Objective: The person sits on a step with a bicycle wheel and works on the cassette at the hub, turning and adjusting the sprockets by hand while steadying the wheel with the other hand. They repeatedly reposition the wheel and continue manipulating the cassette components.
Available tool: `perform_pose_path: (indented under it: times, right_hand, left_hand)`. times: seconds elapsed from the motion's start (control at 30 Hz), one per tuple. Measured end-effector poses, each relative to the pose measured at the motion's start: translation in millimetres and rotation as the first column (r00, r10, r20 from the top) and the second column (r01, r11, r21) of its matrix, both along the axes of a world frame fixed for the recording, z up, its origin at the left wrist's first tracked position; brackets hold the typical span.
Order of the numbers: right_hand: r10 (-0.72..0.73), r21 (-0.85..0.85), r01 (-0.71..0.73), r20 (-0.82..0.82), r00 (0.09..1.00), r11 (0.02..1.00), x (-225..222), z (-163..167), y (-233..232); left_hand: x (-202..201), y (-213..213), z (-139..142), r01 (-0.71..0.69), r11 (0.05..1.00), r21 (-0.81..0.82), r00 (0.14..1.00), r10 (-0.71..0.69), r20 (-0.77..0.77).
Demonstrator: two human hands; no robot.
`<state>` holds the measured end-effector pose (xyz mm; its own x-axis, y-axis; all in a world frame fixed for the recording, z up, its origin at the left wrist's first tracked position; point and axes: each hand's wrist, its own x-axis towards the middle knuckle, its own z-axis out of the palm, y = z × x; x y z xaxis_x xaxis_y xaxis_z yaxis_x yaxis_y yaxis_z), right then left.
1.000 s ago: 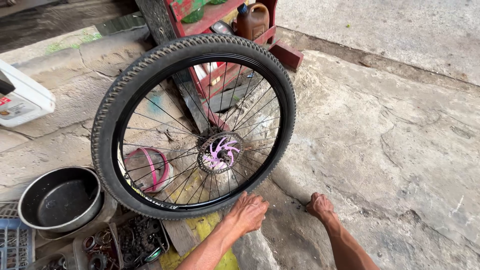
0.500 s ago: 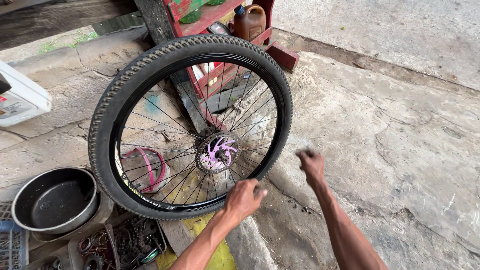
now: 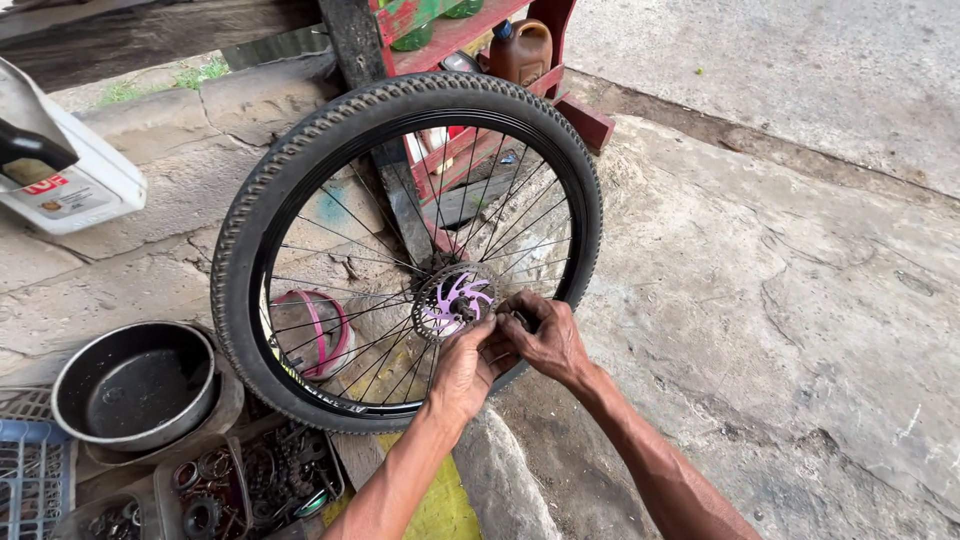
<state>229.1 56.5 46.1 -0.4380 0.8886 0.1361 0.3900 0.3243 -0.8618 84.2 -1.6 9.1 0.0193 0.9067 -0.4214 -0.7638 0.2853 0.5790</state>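
**Both hands at the hub of an upright bicycle wheel**

Cracked concrete ground [image 3: 800, 300] with a red wooden rack [image 3: 470, 150] behind. A bicycle wheel [image 3: 300, 160] stands upright on its knobby tyre, leaning toward the rack. The left hand [image 3: 468, 365] and right hand [image 3: 545, 335] meet at the hub, just beside the purple disc rotor [image 3: 452, 298], fingers pinched on something small at the axle; I cannot tell what. The wheel looks stiff and moderately light; the thin spokes bend easily, so the tyre or hub are the safer holds. Left of the left hand sits 1 empty dark metal pan [image 3: 135, 385]; below it, trays of greasy small parts [image 3: 250, 475].
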Motion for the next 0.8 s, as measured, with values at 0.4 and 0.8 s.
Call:
perform_pose_path:
  times: [0.4,0.8]
  right_hand:
    - [0.030,0.408,0.029,-0.137,0.990,0.913,-13,0,-12]
    - [-0.151,0.083,0.171,-0.211,0.966,0.982,-23,-13,-23]
  left_hand:
    - [-15,2,-4,-0.182,0.983,-0.014,0.979,0.179,-0.100]
    - [-25,4,-1,-0.242,0.970,-0.022,0.970,0.241,-0.046]
